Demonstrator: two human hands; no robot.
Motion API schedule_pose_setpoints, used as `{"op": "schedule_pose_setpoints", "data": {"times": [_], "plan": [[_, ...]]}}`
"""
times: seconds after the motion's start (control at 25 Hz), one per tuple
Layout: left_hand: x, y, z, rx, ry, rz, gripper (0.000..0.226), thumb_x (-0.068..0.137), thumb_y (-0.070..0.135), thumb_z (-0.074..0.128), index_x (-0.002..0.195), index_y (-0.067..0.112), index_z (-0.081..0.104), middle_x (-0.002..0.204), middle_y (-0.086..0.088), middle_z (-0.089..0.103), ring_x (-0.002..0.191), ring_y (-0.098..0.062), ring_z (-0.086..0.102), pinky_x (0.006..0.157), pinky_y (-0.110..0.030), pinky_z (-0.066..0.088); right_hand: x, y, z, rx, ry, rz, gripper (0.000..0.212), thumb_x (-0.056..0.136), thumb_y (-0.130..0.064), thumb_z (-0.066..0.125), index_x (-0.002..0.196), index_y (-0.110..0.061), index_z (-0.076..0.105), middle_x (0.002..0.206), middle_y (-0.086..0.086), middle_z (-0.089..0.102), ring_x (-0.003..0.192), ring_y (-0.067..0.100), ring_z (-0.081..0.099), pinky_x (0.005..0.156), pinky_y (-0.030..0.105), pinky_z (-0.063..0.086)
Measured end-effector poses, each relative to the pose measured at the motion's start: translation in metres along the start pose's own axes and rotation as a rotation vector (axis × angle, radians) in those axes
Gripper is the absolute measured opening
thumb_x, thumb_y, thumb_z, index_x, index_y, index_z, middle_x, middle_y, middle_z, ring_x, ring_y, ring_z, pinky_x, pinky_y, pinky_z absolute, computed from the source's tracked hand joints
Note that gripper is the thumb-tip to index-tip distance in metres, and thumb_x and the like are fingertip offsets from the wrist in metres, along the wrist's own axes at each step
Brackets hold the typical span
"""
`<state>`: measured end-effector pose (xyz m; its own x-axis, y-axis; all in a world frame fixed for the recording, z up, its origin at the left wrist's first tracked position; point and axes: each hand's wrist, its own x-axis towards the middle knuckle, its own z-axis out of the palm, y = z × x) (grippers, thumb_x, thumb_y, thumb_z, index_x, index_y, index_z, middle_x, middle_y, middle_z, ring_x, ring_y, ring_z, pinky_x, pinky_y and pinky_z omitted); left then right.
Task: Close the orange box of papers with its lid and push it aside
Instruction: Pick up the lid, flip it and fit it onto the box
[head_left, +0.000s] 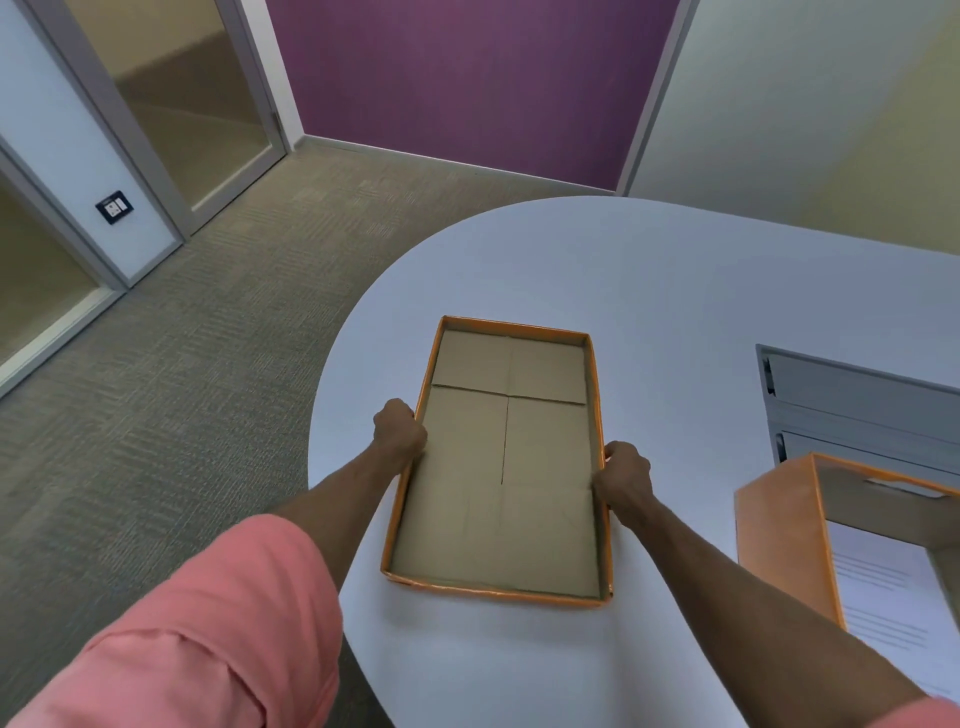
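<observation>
The orange lid (498, 467) lies upside down on the white table (649, 291), its brown cardboard inside facing up. My left hand (399, 428) grips the lid's left rim and my right hand (623, 475) grips its right rim. The orange box (784, 535) stands at the right edge of the view, open, with white printed papers (883, 592) inside. Its far wall has a slot handle. The box runs out of the frame at the right and bottom.
A grey panel (857, 405) with drawer-like fronts is set into the table behind the box. The table's rounded edge curves down the left of the lid; carpet floor (208, 364), glass doors and a purple wall lie beyond it.
</observation>
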<state>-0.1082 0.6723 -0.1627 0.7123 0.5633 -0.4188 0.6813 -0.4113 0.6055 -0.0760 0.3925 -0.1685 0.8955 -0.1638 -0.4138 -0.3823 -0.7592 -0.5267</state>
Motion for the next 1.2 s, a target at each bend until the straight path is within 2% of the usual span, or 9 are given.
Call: {"op": "schedule_pose_setpoints", "data": {"times": [0.12, 0.28, 0.4, 0.52, 0.8, 0.88, 0.96, 1.04, 1.2], "plan": [[-0.017, 0.017, -0.002, -0.037, 0.04, 0.051, 0.041, 0.078, -0.019, 0.051, 0.066, 0.018, 0.04, 0.088, -0.011, 0.052, 0.078, -0.024, 0.054, 0.068, -0.036, 0.05, 0.0, 0.004, -0.027, 0.015, 0.006, -0.034, 0.03, 0.075, 0.014, 0.048, 0.101, 0.005, 0.06, 0.1, 0.02, 0.065, 0.09, 0.036, 0.067, 0.076, 0.044, 0.059], [-0.066, 0.057, -0.007, -0.117, 0.055, 0.126, 0.04, 0.077, -0.019, 0.05, 0.067, 0.018, 0.041, 0.089, -0.009, 0.051, 0.081, -0.024, 0.052, 0.067, -0.035, 0.045, -0.001, 0.018, -0.082, 0.035, 0.044, -0.103, 0.036, 0.072, 0.012, 0.05, 0.107, 0.007, 0.059, 0.1, 0.022, 0.066, 0.069, 0.026, 0.056, 0.059, 0.034, 0.05], [-0.107, 0.088, -0.004, -0.169, 0.019, 0.148, 0.031, 0.08, -0.019, 0.054, 0.104, 0.0, 0.062, 0.106, -0.019, 0.06, 0.093, -0.031, 0.06, 0.079, -0.041, 0.056, -0.006, 0.033, -0.131, 0.047, 0.072, -0.133, 0.033, 0.071, 0.009, 0.052, 0.103, 0.005, 0.061, 0.092, 0.018, 0.067, 0.068, 0.027, 0.058, 0.059, 0.039, 0.056], [-0.148, 0.119, 0.004, -0.196, -0.033, 0.178, 0.045, 0.081, -0.017, 0.056, 0.124, -0.004, 0.057, 0.118, -0.022, 0.06, 0.095, -0.032, 0.062, 0.079, -0.042, 0.058, -0.018, 0.053, -0.183, 0.047, 0.081, -0.154, 0.026, 0.072, 0.006, 0.055, 0.097, 0.004, 0.064, 0.093, 0.022, 0.07, 0.067, 0.026, 0.057, 0.059, 0.035, 0.055], [-0.247, 0.18, 0.04, -0.196, -0.107, 0.264, 0.032, 0.081, -0.014, 0.06, 0.112, -0.006, 0.061, 0.116, -0.026, 0.062, 0.103, -0.037, 0.063, 0.073, -0.039, 0.057, -0.061, 0.128, -0.283, 0.087, 0.074, -0.219, 0.016, 0.081, 0.002, 0.057, 0.092, 0.008, 0.067, 0.072, 0.01, 0.06, 0.068, 0.022, 0.051, 0.054, 0.026, 0.038], [-0.269, 0.192, 0.05, -0.207, -0.136, 0.283, 0.029, 0.08, -0.011, 0.062, 0.108, -0.007, 0.063, 0.114, -0.027, 0.063, 0.105, -0.038, 0.064, 0.072, -0.039, 0.057, -0.073, 0.151, -0.304, 0.098, 0.071, -0.224, 0.011, 0.082, 0.002, 0.057, 0.087, 0.005, 0.066, 0.068, 0.007, 0.057, 0.066, 0.021, 0.053, 0.055, 0.027, 0.045], [-0.288, 0.202, 0.059, -0.235, -0.169, 0.296, 0.032, 0.079, -0.009, 0.063, 0.111, -0.006, 0.064, 0.11, -0.024, 0.064, 0.1, -0.035, 0.064, 0.069, -0.037, 0.055, -0.078, 0.175, -0.318, 0.122, 0.084, -0.211, 0.013, 0.08, 0.004, 0.053, 0.085, 0.002, 0.065, 0.07, 0.009, 0.06, 0.068, 0.025, 0.057, 0.067, 0.042, 0.058], [-0.304, 0.211, 0.065, -0.262, -0.184, 0.313, 0.032, 0.08, -0.007, 0.064, 0.111, -0.005, 0.065, 0.103, -0.019, 0.063, 0.094, -0.029, 0.061, 0.064, -0.034, 0.053, -0.079, 0.198, -0.325, 0.126, 0.086, -0.195, 0.017, 0.078, 0.007, 0.05, 0.081, 0.0, 0.065, 0.065, 0.008, 0.059, 0.064, 0.025, 0.057, 0.072, 0.049, 0.06], [-0.333, 0.228, 0.07, -0.279, -0.211, 0.416, 0.028, 0.084, -0.001, 0.067, 0.112, -0.003, 0.066, 0.095, -0.015, 0.064, 0.083, -0.024, 0.062, 0.059, -0.027, 0.053, -0.083, 0.23, -0.333, 0.113, 0.048, -0.168, 0.01, 0.079, 0.007, 0.055, 0.076, -0.001, 0.061, 0.063, 0.008, 0.051, 0.058, 0.02, 0.048, 0.057, 0.03, 0.046]]}}
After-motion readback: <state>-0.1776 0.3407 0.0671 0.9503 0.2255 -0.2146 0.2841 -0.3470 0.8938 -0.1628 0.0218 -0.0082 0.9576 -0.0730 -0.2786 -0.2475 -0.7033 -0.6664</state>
